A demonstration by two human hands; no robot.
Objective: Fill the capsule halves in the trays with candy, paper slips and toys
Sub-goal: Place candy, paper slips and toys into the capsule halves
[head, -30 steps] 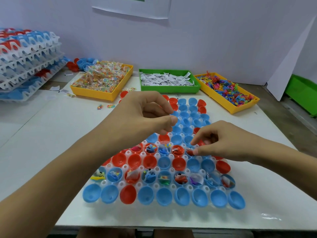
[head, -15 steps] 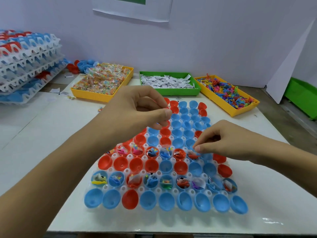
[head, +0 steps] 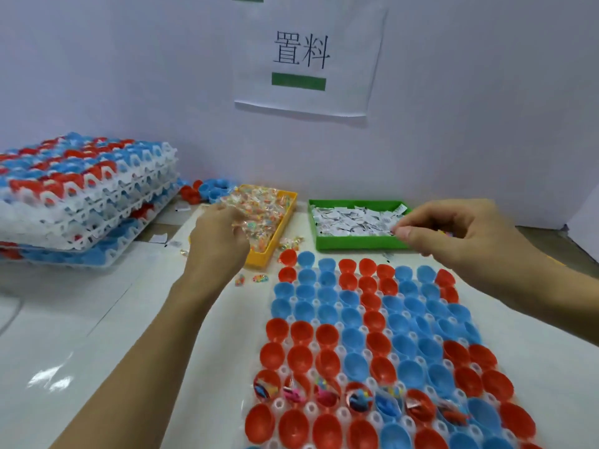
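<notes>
Hands reach forward over the table [head: 81,351], each at its own bin. The left hand [head: 217,241] sits at the near end of the yellow tray [head: 282,222], fingers curled into the heap of wrapped candy [head: 259,205]; several clear packets are bunched against its fingertips, though I cannot tell how firmly they are held. The right hand [head: 453,231] hovers at the right edge of the green tray [head: 324,244], thumb and forefinger pinched together just at the pile of paper slips [head: 350,218]; whether a slip sits between them is too blurred to say.

Below the bins lies the capsule tray [head: 311,408], a white grid packed with red and blue capsule halves [head: 356,319], open side up. 1 row near the bottom already holds filling: small colourful toys [head: 359,398] and wrappers show in about 7 cups there. The rows above it look bare inside.

A few loose candies [head: 259,278] lie on the table between the yellow tray and the capsule tray. To the left stands a stack of white trays [head: 81,196] loaded with red and blue halves, and behind it a small cluster of loose halves [head: 207,186]. On the wall hangs a paper sign [head: 308,59] with 2 printed characters and a green bar
</notes>
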